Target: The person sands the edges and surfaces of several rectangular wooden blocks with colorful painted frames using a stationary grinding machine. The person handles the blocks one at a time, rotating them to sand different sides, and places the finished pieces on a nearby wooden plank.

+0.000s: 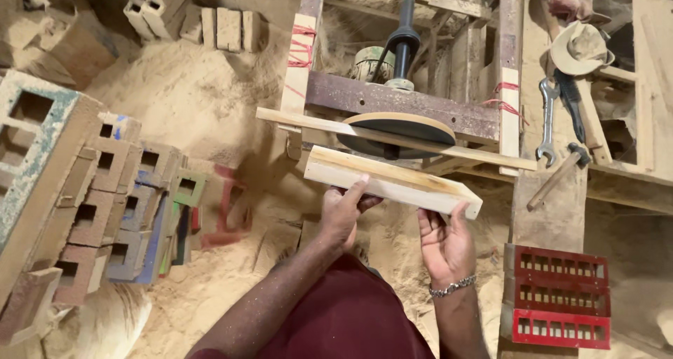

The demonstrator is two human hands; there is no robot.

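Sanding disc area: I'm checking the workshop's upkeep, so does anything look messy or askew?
Yes. Sawdust lies heaped over the floor and partly buries the stacked wooden blocks. A spanner and hammer lie loose on the bench beside the sanding disc.

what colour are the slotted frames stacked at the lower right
Red, the slotted frames; clearest in the head view.

We hold a pale wooden block (394, 181) in both hands: left hand (341, 212) grips its near edge, right hand (444, 241) supports it from beneath. Just beyond it sits a sanding disc (401, 129). A spanner (547, 120) and hammer (559, 175) lie on the bench at right.
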